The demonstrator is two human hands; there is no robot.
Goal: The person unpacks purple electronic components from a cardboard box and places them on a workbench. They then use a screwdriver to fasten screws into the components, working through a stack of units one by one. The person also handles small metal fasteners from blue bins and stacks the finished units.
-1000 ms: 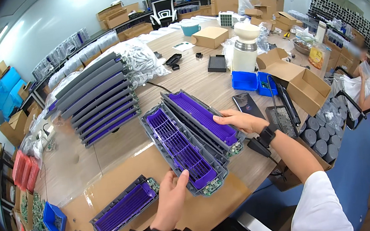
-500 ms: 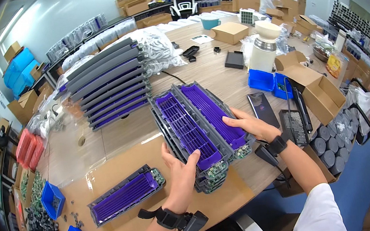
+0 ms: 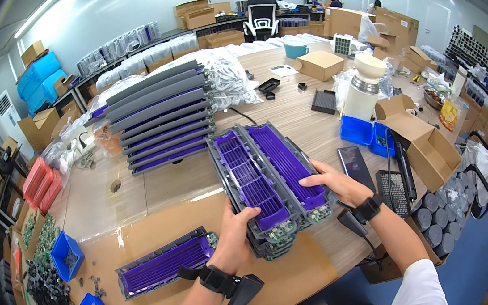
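Observation:
Two long grey housings with purple slatted inserts lie side by side in front of me, with small green circuit boards at their near ends. The left housing (image 3: 250,179) sits on top of a stack of similar ones. My left hand (image 3: 235,236) grips that stack by its near left edge, thumb over the rim. On the right housing (image 3: 286,165), my right hand (image 3: 339,184) holds the near right side, thumb on the purple slats and fingers hidden below. A separate purple-and-grey housing (image 3: 166,262) lies on the cardboard beside my left forearm.
A tall stack of grey-and-purple housings (image 3: 158,121) stands farther back. Blue bins (image 3: 66,255) and black cables (image 3: 50,304) are at left. A phone (image 3: 355,168), a cream flask (image 3: 362,95) and an open carton (image 3: 424,146) are at right. Other people sit farther off.
The whole view has shifted, so the scene sits lower and farther right. My right thumb has slid nearer along the purple slats. Both hands stay on the housings.

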